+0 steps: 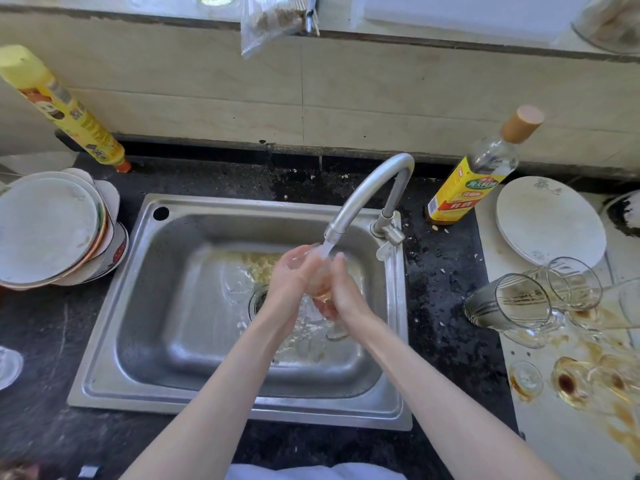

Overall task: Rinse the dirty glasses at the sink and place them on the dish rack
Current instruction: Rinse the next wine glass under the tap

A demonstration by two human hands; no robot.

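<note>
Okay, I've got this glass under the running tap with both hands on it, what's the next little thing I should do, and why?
Probably tip the glass so the brownish water in its bottom pours into the sink. The stream from the faucet already hits it, and both the left hand and right hand hold it, so tilting is easy. Residue seems to remain inside.

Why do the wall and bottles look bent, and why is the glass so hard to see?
Head view: the wide-angle lens bows the tile lines and tips the bottles outward; the glass is clear, smeared by running water and half hidden between the left hand and right hand; the sink shows soft daylight glare.
</note>
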